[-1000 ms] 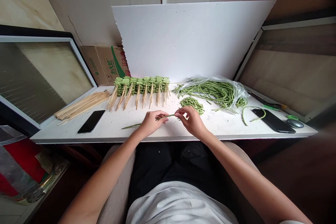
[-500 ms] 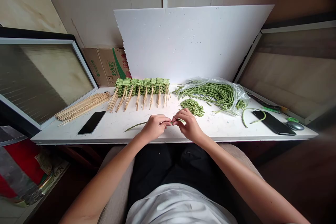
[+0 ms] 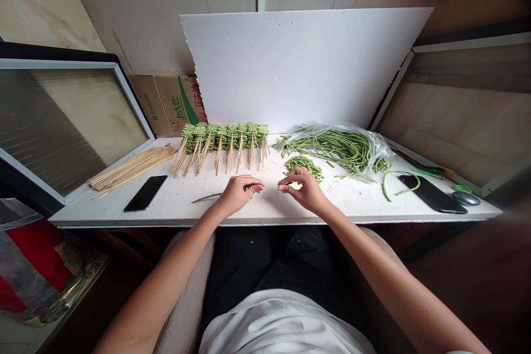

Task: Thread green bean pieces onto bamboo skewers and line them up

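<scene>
My left hand (image 3: 239, 191) is closed round a long green bean (image 3: 207, 197), whose thin tail sticks out to the left over the white table; the rest is hidden in the fingers. My right hand (image 3: 304, 190) hovers a short way to the right, thumb and fingers slightly apart, with nothing visible between them. Just behind it lies a small heap of short cut bean pieces (image 3: 312, 166), partly covered by the fingers. Farther back, a clear plastic bag (image 3: 375, 146) spills whole long beans (image 3: 340, 146). Skewered bean bundles (image 3: 226, 135) stand in a row at the back left.
Loose bamboo skewers (image 3: 131, 168) and a dark phone (image 3: 145, 193) lie on the left of the white table (image 3: 265, 213). At the right are a single curved bean (image 3: 385, 185), another black phone (image 3: 433, 194) and a mouse (image 3: 465, 198). A white foam board (image 3: 307, 66) stands behind.
My hands have moved apart from where they met on the bean. The left has shifted left with the bean; the right has moved right and its fingers have loosened.
</scene>
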Demonstrator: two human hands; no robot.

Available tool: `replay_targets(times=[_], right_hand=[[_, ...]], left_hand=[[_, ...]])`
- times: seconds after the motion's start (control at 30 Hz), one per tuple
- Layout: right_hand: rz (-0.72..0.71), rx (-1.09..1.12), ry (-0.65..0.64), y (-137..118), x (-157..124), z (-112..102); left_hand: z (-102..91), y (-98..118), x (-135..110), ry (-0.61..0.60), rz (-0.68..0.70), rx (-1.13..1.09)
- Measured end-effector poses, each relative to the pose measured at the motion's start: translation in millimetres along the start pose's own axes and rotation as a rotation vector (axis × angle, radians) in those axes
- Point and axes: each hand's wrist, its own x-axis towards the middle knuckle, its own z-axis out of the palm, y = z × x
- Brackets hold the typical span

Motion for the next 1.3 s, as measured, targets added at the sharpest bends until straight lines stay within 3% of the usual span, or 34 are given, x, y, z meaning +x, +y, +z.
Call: replay_targets(times=[0.13, 0.27, 0.43, 0.63, 0.9, 1.17, 1.3], right_hand=[[0.064, -0.207, -0.005, 37, -2, 1], [0.06, -0.245, -0.067, 54, -7, 6], [0.09, -0.182, -0.035, 54, -4, 4], [0.112, -0.145, 0.07, 53, 2, -2], [0.035, -0.304, -0.193, 47, -11, 7], [0.021, -0.212, -0.053, 45, -8, 2], [0.016, -0.193, -0.062, 50, -9, 4]], left_hand=[[3.1, -6, 1, 0.076, 0.007, 0.125], [5.2, -7, -1, 0.058, -0.004, 0.159], [7.4, -8, -2, -0.011, 0.003, 0.143], [12.0, -10, -1, 0.017, 0.031, 0.019], [14.9, -6, -3, -0.004, 0.021, 0.009], [15.5, -6, -2, -0.005, -0.004, -0.006], [15.8, -6, -3, -0.003, -0.004, 0.011]])
